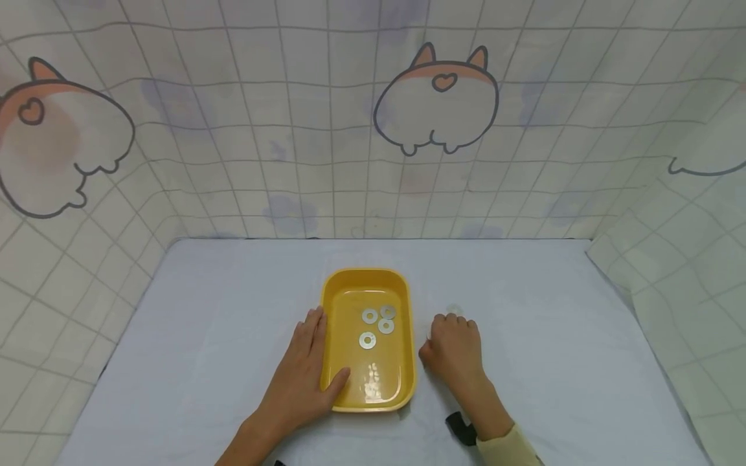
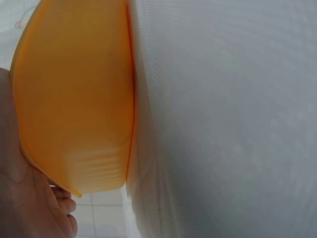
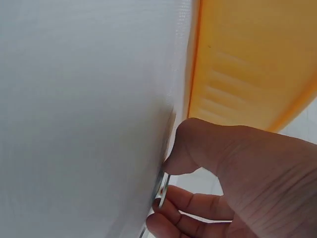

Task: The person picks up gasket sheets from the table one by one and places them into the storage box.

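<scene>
A yellow tray [image 1: 344, 378] stands on the white tabletop with several flat metal washers [image 1: 370, 316] lying inside. Along its left rim rests my left hand [image 1: 300, 382], fingers straight and thumb over the near corner; the tray's outer side [image 2: 74, 99] fills much of the left wrist view. To the right of the tray, my right hand [image 1: 453, 346] is low at the tabletop with curled fingers. In the right wrist view its thumb and fingers pinch a thin washer [image 3: 164, 191], seen edge-on against the cloth. The head view hides this washer behind the hand.
Another pale washer [image 1: 453, 309] lies on the white cloth [image 1: 524, 291] just beyond my right hand. A black strap [image 1: 460, 428] is at the right wrist. Grid-patterned curtains [image 1: 350, 129] with cartoon animals hang behind and at both sides of the table.
</scene>
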Demonstrator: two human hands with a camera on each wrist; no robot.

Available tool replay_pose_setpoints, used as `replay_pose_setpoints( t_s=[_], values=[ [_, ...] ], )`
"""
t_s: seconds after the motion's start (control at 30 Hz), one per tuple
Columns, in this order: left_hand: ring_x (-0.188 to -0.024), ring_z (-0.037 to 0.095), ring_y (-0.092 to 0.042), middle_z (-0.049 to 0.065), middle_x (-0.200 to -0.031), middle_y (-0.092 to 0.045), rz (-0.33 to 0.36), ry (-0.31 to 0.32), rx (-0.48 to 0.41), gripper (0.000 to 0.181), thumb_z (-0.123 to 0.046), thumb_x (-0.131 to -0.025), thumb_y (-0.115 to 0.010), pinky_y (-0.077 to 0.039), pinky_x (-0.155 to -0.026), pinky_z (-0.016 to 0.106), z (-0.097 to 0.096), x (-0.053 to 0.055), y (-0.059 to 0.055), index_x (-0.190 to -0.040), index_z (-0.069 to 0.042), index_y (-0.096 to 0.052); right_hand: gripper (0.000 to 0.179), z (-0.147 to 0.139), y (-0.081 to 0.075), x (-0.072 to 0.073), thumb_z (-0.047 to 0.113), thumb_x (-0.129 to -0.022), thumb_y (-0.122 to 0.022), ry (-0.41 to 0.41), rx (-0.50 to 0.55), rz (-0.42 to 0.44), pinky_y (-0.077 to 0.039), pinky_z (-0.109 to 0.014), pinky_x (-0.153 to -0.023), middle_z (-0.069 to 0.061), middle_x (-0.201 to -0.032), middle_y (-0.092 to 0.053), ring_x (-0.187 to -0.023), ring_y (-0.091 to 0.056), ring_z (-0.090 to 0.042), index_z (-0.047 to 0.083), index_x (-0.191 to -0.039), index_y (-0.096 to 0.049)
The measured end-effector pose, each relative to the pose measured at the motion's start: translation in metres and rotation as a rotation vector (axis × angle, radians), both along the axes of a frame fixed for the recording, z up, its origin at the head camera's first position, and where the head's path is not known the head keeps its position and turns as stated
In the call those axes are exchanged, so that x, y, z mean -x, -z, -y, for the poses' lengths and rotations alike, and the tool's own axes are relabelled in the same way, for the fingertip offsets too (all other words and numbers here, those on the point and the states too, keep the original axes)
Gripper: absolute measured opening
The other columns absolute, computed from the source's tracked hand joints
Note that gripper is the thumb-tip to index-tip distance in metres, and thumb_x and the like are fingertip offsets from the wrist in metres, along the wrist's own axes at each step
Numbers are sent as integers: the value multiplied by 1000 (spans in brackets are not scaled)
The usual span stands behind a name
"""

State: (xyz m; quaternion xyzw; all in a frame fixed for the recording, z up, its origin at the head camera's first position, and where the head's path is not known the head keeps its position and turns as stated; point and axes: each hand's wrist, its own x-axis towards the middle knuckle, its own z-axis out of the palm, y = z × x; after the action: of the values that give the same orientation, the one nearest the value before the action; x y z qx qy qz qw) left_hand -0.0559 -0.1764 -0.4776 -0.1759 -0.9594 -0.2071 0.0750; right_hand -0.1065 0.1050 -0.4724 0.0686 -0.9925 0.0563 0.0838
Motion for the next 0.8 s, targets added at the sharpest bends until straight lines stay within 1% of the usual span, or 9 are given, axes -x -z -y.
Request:
replay_pose_setpoints(
  t_s=[0.07,0.17,0.3,0.4,0.57,0.8],
  values=[
    [-165,34,-22,19,-176,-20,-10,0,-3,99,-47,-96,-67,12,-133,18,0,0,0,-166,6,-20,26,-1,-2,1,7,-77,-72,-10,20,21,-42,-37,-59,-7,-61,-45,-58,-45,-24,7,-64,-49],
    [-165,34,-22,19,-176,-20,-9,-1,-9,99,-46,-96,-67,12,-133,19,1,0,0,-166,6,-20,24,-5,-5,1,10,-78,-74,-34,53,39,-42,-35,-59,-5,-62,-47,-59,-44,-22,8,-66,-53],
    [-165,33,-22,19,-176,-19,3,1,-9,98,-47,-97,-66,12,-133,19,1,-1,-1,-166,6,-20,15,-13,-5,2,16,-79,-77,-56,114,73,-48,-35,-62,-4,-68,-58,-63,-51,-19,5,-78,-67],
    [-165,33,-22,19,-176,-20,0,3,-2,98,-47,-98,-66,12,-133,19,1,-1,-1,-166,6,-20,19,-18,-3,3,21,-80,-79,-54,144,96,-51,-35,-63,-5,-73,-63,-65,-54,-19,4,-86,-73],
    [-165,33,-22,19,-176,-20,-18,3,2,97,-47,-97,-66,11,-134,20,0,0,-2,-165,6,-22,21,-22,-5,5,23,-81,-79,-54,184,115,-50,-32,-61,-4,-74,-62,-65,-52,-17,4,-89,-73],
    [-165,34,-23,20,-175,-21,-19,-2,-1,97,-47,-97,-66,11,-134,20,0,-1,-2,-165,7,-22,23,-23,-6,5,21,-81,-79,-51,240,147,-50,-32,-67,-4,-78,-62,-71,-52,-17,3,-94,-73]
  ],
)
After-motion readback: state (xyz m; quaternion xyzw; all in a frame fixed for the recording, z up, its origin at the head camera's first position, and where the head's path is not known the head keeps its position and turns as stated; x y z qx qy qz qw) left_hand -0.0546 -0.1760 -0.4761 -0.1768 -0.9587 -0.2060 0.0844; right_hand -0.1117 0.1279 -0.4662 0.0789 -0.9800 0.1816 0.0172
